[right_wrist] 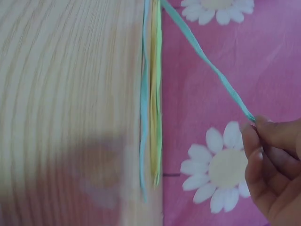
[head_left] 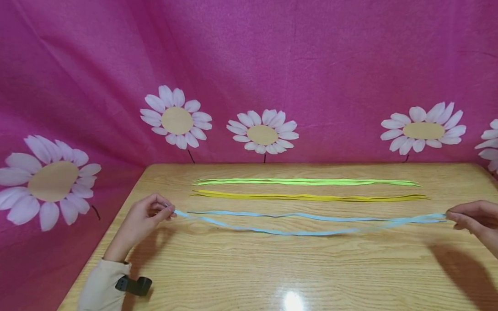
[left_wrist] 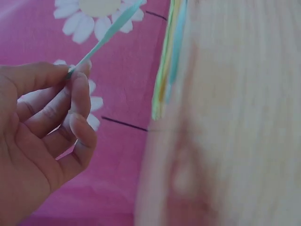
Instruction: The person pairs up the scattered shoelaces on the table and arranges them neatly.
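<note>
A flat light-blue shoelace (head_left: 309,233) hangs in a shallow sag between my two hands, above the table. My left hand (head_left: 146,218) pinches one end between thumb and fingertips; in the left wrist view the lace (left_wrist: 110,33) rises from that pinch. At the other end my right hand (head_left: 488,222) holds the lace tip between thumb and forefinger, seen close in the right wrist view (right_wrist: 277,160). A second light-blue shoelace (head_left: 255,214) lies on the table just behind the held one. Beyond it lie yellow shoelaces (head_left: 308,198) and neon-green shoelaces (head_left: 307,181), stretched out side by side.
The wooden table (head_left: 220,275) reaches back to a pink cloth (head_left: 336,70) printed with large white flowers. A black device (head_left: 134,285) is strapped at my left sleeve (head_left: 99,289). Light reflects off the table's front part.
</note>
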`<action>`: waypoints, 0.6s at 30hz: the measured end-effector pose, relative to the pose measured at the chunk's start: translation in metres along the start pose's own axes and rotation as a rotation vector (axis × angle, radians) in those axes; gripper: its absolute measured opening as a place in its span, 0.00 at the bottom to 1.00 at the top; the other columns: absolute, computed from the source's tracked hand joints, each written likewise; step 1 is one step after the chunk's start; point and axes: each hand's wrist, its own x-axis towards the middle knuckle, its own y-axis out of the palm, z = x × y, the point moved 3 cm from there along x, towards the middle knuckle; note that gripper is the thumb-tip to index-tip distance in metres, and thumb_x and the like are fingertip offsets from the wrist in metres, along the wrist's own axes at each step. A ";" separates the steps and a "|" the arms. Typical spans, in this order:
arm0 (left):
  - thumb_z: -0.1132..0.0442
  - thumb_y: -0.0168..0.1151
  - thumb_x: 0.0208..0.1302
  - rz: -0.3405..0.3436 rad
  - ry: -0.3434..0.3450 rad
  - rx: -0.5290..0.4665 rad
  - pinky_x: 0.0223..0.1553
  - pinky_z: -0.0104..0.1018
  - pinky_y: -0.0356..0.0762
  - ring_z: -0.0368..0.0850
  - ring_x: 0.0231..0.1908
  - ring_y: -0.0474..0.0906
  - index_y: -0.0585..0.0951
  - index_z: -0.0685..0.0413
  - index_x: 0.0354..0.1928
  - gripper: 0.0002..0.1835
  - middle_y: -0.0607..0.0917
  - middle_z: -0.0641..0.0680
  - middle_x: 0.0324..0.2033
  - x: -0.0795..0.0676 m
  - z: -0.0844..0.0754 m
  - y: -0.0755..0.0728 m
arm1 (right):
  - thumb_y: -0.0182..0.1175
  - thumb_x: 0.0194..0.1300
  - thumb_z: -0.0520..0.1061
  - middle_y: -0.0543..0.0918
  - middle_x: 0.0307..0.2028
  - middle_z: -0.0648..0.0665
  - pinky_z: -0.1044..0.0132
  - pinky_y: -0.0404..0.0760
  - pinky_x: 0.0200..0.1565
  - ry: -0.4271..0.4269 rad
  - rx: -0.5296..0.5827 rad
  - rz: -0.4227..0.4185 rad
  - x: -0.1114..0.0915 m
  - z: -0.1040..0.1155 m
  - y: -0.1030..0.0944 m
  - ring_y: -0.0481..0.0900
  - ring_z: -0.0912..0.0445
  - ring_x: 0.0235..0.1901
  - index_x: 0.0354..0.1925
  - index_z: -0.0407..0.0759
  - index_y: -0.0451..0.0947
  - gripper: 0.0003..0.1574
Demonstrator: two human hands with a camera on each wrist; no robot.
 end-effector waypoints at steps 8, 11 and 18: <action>0.70 0.58 0.67 0.026 -0.090 -0.160 0.35 0.36 0.79 0.44 0.31 0.82 0.77 0.70 0.41 0.07 0.84 0.65 0.33 -0.002 0.024 0.013 | 0.60 0.59 0.24 0.82 0.25 0.70 0.73 0.62 0.16 0.154 -0.116 0.001 -0.013 -0.027 -0.011 0.76 0.73 0.21 0.30 0.56 0.85 0.26; 0.68 0.59 0.66 0.014 -0.146 -0.191 0.33 0.35 0.78 0.42 0.32 0.81 0.78 0.71 0.43 0.10 0.85 0.63 0.34 0.002 0.030 0.019 | 0.61 0.60 0.26 0.79 0.22 0.72 0.74 0.63 0.15 0.191 -0.190 -0.013 -0.018 -0.036 -0.012 0.74 0.74 0.19 0.28 0.64 0.82 0.28; 0.63 0.60 0.67 0.011 -0.318 -0.254 0.26 0.29 0.72 0.35 0.27 0.76 0.77 0.72 0.46 0.15 0.85 0.51 0.30 0.006 0.042 0.030 | 0.64 0.64 0.46 0.73 0.18 0.74 0.70 0.63 0.22 0.386 -0.592 0.089 -0.021 -0.049 -0.013 0.64 0.70 0.19 0.27 0.44 0.84 0.10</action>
